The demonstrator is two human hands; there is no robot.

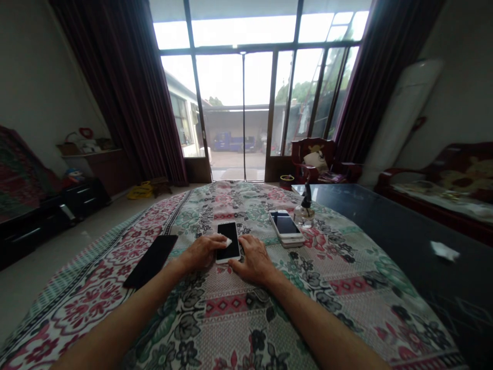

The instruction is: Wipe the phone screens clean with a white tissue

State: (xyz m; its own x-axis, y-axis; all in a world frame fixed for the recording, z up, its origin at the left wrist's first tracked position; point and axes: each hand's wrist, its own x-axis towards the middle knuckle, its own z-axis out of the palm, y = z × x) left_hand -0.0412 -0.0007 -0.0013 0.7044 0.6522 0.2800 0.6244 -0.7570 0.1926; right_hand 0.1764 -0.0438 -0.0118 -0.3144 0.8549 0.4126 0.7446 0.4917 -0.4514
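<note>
The person's left hand [204,253] lies over the lower left of a white-framed smartphone [228,250], its fingers pinching a small wad of white tissue [227,242] against the upper part of the dark screen. The pinch puts the tissue directly on the glass. The right hand [252,260] is spread flat and palm down on the cloth, its fingertips at the phone's right edge, a placement that seems to brace the phone from that side.

The phone lies flat in the centre of the frame on a floral-patterned tablecloth [227,313]. Just right of it, a small stack of white-framed phones [285,228] sits with a glass figurine [305,208] beside it, perhaps set aside to keep them apart from the phone under the hands. Left of the hands lies a black-faced phone [151,261], angled across the cloth. At the right of the frame, a scrap of white tissue [444,251] rests on a dark glass tabletop [389,231]. Glazed doors [233,103] fill the upper centre, with a red armchair [311,159] below them to the right.
</note>
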